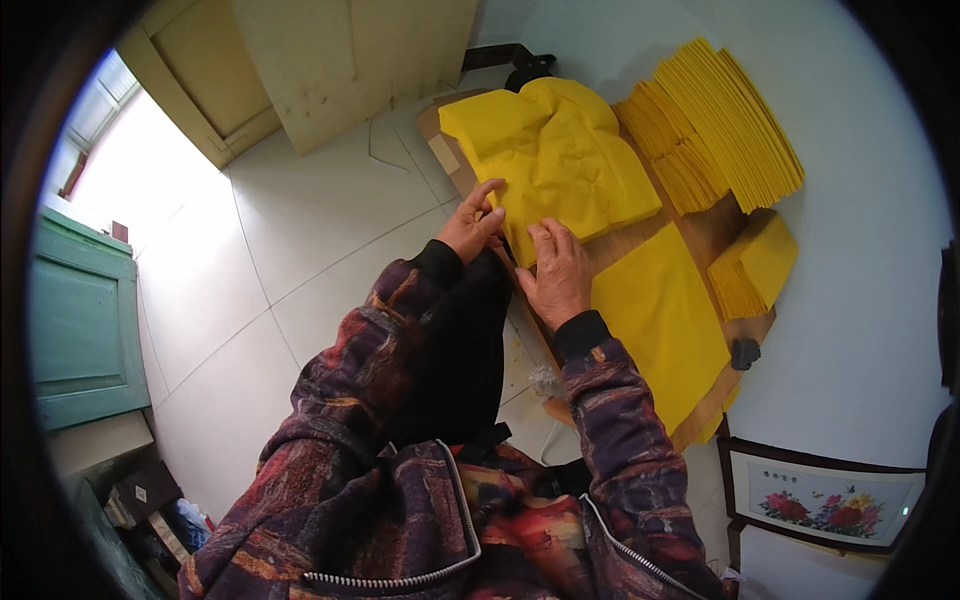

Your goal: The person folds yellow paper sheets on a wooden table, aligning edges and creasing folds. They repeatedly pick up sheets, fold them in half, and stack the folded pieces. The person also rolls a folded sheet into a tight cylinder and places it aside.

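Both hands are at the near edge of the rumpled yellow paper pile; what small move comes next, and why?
Probably pinch up the top sheet's near corner with the left hand while the right hand presses flat. The rumpled paper pile lies uneven on the wooden board, and both hands sit at its near edge.

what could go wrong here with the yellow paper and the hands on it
The left hand and right hand press on the near edge of a puffed-up yellow paper pile; it might slide or crease. The flat yellow sheets overhang the wooden board and could slip off.
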`<action>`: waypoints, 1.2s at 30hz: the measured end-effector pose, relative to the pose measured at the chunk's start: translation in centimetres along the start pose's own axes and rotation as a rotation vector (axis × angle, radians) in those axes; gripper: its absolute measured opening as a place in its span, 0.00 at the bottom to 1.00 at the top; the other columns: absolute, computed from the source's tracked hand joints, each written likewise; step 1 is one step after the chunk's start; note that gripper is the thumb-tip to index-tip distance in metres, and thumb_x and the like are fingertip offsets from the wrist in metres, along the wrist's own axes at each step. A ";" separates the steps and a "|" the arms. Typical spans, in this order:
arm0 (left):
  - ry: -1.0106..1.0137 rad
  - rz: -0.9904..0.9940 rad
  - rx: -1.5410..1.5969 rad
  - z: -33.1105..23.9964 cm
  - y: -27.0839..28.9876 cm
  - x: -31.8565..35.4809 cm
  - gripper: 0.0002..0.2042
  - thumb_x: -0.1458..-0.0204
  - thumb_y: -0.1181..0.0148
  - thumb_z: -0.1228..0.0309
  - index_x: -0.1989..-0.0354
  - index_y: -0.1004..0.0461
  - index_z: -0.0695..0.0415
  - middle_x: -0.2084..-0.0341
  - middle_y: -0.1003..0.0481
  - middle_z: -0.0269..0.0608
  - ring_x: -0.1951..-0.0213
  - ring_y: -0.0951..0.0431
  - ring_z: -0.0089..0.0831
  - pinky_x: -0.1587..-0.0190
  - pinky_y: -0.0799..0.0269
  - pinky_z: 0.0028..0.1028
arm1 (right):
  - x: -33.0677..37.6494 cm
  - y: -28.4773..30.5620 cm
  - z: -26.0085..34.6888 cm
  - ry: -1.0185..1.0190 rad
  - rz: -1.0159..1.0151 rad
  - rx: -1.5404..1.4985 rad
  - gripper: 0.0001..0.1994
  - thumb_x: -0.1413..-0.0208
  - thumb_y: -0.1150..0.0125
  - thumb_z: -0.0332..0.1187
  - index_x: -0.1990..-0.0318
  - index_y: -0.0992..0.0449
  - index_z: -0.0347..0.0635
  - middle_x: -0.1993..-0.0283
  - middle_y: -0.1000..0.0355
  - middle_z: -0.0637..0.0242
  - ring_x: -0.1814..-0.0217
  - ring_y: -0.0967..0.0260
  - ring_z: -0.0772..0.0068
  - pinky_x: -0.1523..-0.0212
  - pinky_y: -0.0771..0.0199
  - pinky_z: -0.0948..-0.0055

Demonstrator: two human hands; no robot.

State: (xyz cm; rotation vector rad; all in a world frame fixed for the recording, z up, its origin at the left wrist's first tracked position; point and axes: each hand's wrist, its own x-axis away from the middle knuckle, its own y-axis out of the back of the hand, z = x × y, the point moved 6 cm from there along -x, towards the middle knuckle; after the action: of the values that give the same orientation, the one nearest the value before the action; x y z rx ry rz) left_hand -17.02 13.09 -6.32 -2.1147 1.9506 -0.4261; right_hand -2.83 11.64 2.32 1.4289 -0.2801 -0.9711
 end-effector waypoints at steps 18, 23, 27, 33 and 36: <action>0.159 0.295 -0.114 0.3 -0.8 -0.8 0.19 0.45 0.50 0.76 0.43 0.32 0.53 0.66 0.28 0.32 0.66 0.28 0.19 0.59 0.29 0.19 | -0.4 0.0 -1.8 -0.134 -0.066 -0.276 0.05 0.52 0.43 0.26 0.68 0.31 0.38 0.51 0.29 0.53 0.52 0.31 0.49 0.53 0.29 0.60; 0.156 0.271 -0.019 0.2 -0.9 -0.9 0.19 0.50 0.48 0.78 0.48 0.28 0.55 0.71 0.28 0.32 0.70 0.29 0.19 0.64 0.31 0.19 | -0.4 -0.1 -2.8 -0.241 -0.058 -0.488 0.03 0.53 0.44 0.25 0.71 0.31 0.37 0.51 0.28 0.51 0.52 0.31 0.48 0.54 0.30 0.62; 0.140 0.254 -0.034 0.4 -0.9 -1.0 0.17 0.50 0.46 0.76 0.50 0.27 0.56 0.74 0.28 0.31 0.72 0.29 0.19 0.66 0.31 0.20 | -0.5 0.0 -2.9 -0.240 -0.069 -0.500 0.03 0.53 0.44 0.25 0.72 0.31 0.36 0.51 0.29 0.50 0.51 0.31 0.49 0.53 0.30 0.64; 0.201 0.221 0.028 0.7 -1.1 -1.2 0.13 0.45 0.47 0.73 0.52 0.27 0.56 0.68 0.27 0.33 0.69 0.28 0.20 0.65 0.29 0.21 | 0.2 0.2 -3.3 -0.316 -0.018 -0.649 0.05 0.50 0.45 0.24 0.65 0.28 0.35 0.46 0.32 0.53 0.45 0.33 0.55 0.46 0.34 0.68; 0.183 0.208 -0.003 0.1 -1.2 -0.9 0.11 0.41 0.49 0.67 0.53 0.27 0.56 0.66 0.27 0.32 0.68 0.28 0.21 0.64 0.28 0.22 | 0.8 1.6 -3.5 -0.281 -0.079 -0.587 0.09 0.50 0.46 0.23 0.60 0.28 0.34 0.47 0.32 0.53 0.45 0.34 0.54 0.45 0.35 0.67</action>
State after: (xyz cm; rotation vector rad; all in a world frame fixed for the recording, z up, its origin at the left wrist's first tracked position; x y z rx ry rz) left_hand -15.95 14.11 -6.08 -1.9067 2.2449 -0.5929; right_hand 0.70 13.33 2.80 0.7737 -0.1261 -1.2003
